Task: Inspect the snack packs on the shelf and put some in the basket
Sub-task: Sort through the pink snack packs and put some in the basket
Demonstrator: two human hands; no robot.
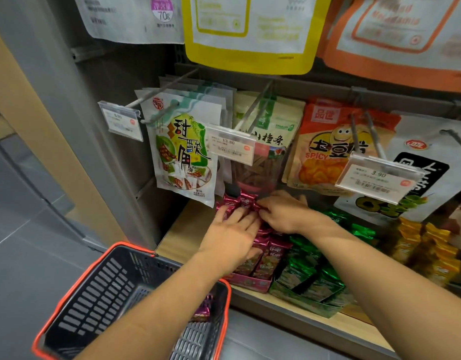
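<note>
Small magenta snack packs [263, 258] stand in a pink display box [250, 283] on the wooden shelf [182, 229]. My left hand [229, 235] lies flat on top of them, fingers straight and spread toward the back. My right hand [281, 213] reaches in from the right, its fingers curled around magenta packs [246, 200] at the back of the box. The black basket with a red rim [99, 294] hangs below the shelf at the left, under my left forearm. One magenta pack [202, 311] lies inside it.
Green packs [310, 276] fill a box beside the pink one, with yellow-orange packs [426, 248] further right. Larger snack bags [184, 152] hang on hooks above with price tags [230, 146]. Grey floor lies to the left.
</note>
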